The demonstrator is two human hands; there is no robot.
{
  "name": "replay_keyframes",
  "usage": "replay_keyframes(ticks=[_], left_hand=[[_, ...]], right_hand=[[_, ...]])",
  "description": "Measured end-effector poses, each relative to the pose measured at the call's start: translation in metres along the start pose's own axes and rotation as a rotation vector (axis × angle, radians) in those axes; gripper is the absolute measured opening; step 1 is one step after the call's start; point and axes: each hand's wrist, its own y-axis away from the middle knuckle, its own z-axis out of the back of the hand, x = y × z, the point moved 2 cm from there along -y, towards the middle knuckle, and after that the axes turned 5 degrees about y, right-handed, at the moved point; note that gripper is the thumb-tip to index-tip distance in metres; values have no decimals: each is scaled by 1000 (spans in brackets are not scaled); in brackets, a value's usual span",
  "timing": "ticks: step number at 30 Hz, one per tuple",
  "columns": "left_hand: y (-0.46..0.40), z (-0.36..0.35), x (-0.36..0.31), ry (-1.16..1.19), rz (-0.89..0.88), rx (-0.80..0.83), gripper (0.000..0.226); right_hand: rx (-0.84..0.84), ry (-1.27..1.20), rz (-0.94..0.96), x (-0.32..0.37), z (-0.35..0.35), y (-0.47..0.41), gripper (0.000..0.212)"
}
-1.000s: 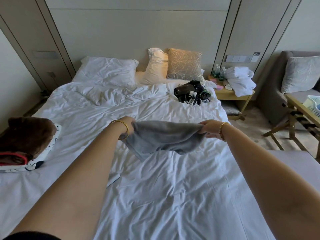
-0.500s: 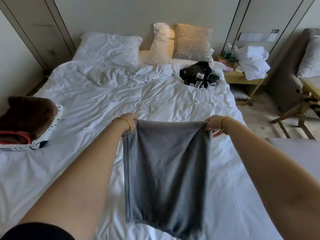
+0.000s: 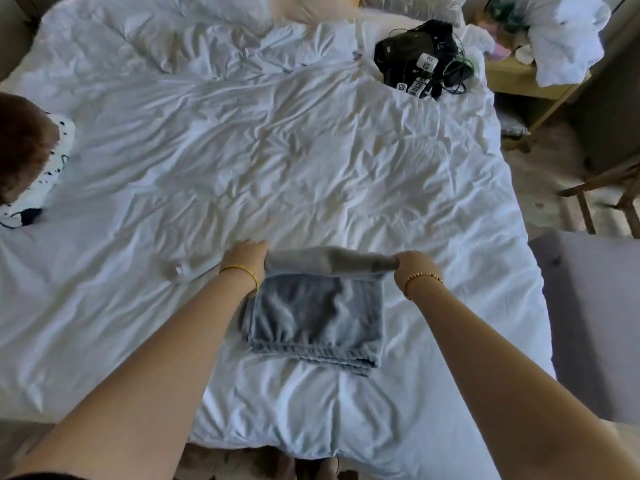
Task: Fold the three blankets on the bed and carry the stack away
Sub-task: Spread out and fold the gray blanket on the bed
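The soft grey fleece blanket [image 3: 313, 317] is gripped by left hand [image 3: 246, 255] and right hand [image 3: 414, 265]; uneven lowering could skew its fold on the white bed [image 3: 277, 150].

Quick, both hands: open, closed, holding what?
Left hand: closed, gripping the grey blanket's far left corner.
Right hand: closed, gripping its far right corner.

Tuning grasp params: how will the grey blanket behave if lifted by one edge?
Probably floppy: the grey blanket sags between the left hand and right hand. Likely light; fingertip grips hold it. Its stacked layers may slide apart.
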Motion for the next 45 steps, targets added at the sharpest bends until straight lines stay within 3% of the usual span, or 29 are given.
replay_keyframes(ticks=[6, 10, 12, 13, 15, 17, 18, 20, 23, 27, 29, 31, 33, 35, 36, 38, 41, 45], left_hand=[[18, -72, 12, -157, -12, 250, 37], [29, -124, 10, -292, -40, 526, 46], [30, -138, 8, -247, 37, 506, 42], [28, -138, 6, -152, 79, 396, 38], [16, -137, -6, 59, 85, 104, 36], [0, -141, -27, 225, -12, -153, 40], [-8, -147, -39, 283, -58, -219, 44], [-17, -170, -57, 273, -114, -183, 51], [-13, -221, -46, 88, -63, -88, 51], [-3, -262, -5, 61, -6, -178, 55], [-7, -262, 15, 131, 148, -244, 57], [-10, -248, 29, 345, 411, -328, 60], [-14, -226, 28, 448, 519, -492, 59], [-27, -209, 0, 357, 300, -603, 55], [-36, -204, -21, 284, 133, -603, 54], [-56, -208, -58, 166, -100, -416, 54], [-88, -237, -53, 106, -81, -204, 56], [-104, -245, -9, 105, 66, -246, 60]], right_hand=[[312, 378, 175, -14, -102, 17, 39], [628, 407, 162, -15, -157, 31, 59], [693, 347, 97, -11, -166, 34, 52], [608, 259, 51, -7, -165, 33, 46], [222, 84, 18, 8, -153, 23, 36], [-135, -48, 116, 31, -147, 13, 40], [-239, -78, 186, 46, -147, 10, 45], [-353, -91, 338, 74, -163, 7, 48], [-228, -9, 406, 77, -213, 3, 47], [-220, 32, 260, 28, -268, -11, 55], [-180, 15, 122, 6, -270, -16, 55], [-175, -63, -41, -9, -267, -22, 56], [-296, -288, -178, -4, -250, -22, 57], [-508, -380, -106, 25, -225, -26, 60], [-561, -338, 28, 46, -213, -29, 60], [-554, -141, 301, 83, -204, -40, 55], [-324, -12, 393, 89, -221, -77, 53], [-336, -39, 203, 48, -235, -111, 58]])
